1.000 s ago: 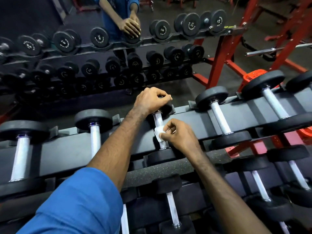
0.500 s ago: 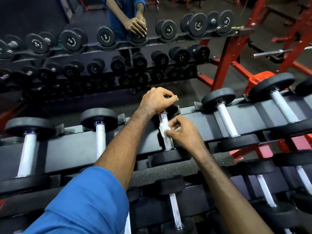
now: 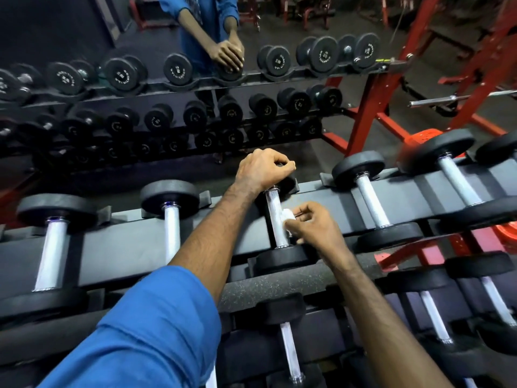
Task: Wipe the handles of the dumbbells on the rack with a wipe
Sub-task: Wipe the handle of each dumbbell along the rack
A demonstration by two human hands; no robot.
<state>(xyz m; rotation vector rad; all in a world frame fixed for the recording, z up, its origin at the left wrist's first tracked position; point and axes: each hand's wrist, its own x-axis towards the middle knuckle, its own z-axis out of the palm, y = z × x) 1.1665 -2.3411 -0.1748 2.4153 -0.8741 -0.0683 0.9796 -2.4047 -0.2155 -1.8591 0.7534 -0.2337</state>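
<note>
Right hand (image 3: 313, 225) grip pinches wipe (image 3: 288, 214) on middle dumbbell handle (image 3: 275, 219), top rack shelf. Left hand (image 3: 260, 170) grip closed over far end weight (image 3: 288, 182). This handle half-way done, looks like; other handles maybe left.

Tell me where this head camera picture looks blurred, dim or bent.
Head view: the black dumbbell head at upper right smears with motion blur; the right hand holding the white wipe is slightly soft; the mirrored rack behind sits in dim light; the grey rack rail bows from wide-angle distortion.
</note>
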